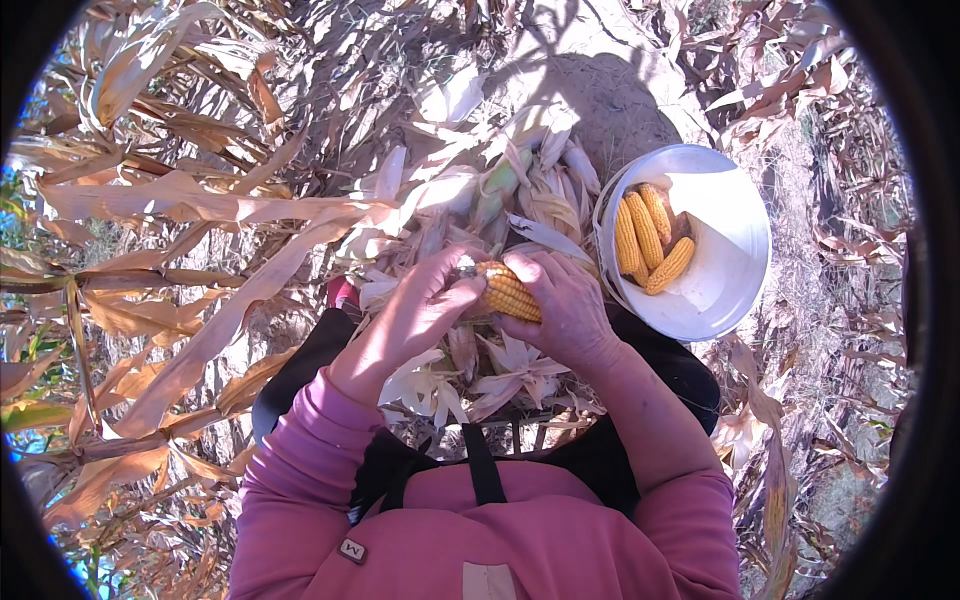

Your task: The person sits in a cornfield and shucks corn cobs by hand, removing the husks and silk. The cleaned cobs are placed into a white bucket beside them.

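Observation:
Between my two hands, above my lap, is a yellow corn cob [508, 292] with its kernels bare. My left hand [440, 290] pinches the pale end of the cob, where a bit of whitish material shows at the fingertips. My right hand [562, 308] wraps round the cob's other side, thumb and fingers closed on it. Just right of my right hand stands a white bucket [735, 250] holding several husked yellow cobs [648, 232]. Below and beyond my hands lies a heap of pale corn husks [515, 190].
Dry corn stalks and leaves [180, 200] reach in from the left, close to my left forearm. Dry leaf litter [850, 290] covers the ground on the right. A shadow [600, 110] falls on bare soil beyond the husk heap.

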Available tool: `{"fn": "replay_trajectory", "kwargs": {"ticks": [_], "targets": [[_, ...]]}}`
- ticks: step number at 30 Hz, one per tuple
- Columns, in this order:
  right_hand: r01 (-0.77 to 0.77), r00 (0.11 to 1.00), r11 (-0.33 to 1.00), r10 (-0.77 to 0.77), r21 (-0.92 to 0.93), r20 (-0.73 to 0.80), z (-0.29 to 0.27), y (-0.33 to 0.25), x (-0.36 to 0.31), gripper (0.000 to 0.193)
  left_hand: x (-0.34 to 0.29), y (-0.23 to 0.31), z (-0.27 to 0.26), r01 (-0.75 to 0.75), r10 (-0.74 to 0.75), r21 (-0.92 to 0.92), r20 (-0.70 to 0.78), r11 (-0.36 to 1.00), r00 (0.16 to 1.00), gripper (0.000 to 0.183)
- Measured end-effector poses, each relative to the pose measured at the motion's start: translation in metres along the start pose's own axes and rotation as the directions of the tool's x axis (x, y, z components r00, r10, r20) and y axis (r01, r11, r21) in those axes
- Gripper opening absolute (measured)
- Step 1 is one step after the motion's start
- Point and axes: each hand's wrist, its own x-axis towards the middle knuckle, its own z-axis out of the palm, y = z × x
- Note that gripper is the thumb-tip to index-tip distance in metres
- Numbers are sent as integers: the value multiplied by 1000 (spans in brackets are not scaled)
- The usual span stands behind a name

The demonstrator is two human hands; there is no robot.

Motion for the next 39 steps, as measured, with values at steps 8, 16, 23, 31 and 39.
{"fn": "replay_trajectory", "kwargs": {"ticks": [8, 16, 23, 31, 39], "targets": [[21, 999, 998, -20, -52, 26, -5, -1, 2, 67, 0, -17, -5, -88, 88, 271, 12, 959, 996, 28], [17, 998, 999, -16, 30, -54, -5, 4, 1, 66, 1, -12, 0, -77, 77, 8, -3, 997, 997, 27], [-14, 1000, 1000, 14, -23, -6, -4, 3, 0, 64, 2, -5, 6, 19, -25, -108, -50, 994, 998, 24], [4, 995, 1000, -7, -29, -101, 0, 5, 1, 61, 3, -11, 11, -33, 19, -175, -81, 984, 997, 24], [-4, 987, 999, 12, 53, -161, 1, 5, 3, 65, 2, -7, 13, -48, 34, -240, -65, 970, 997, 21]]}}
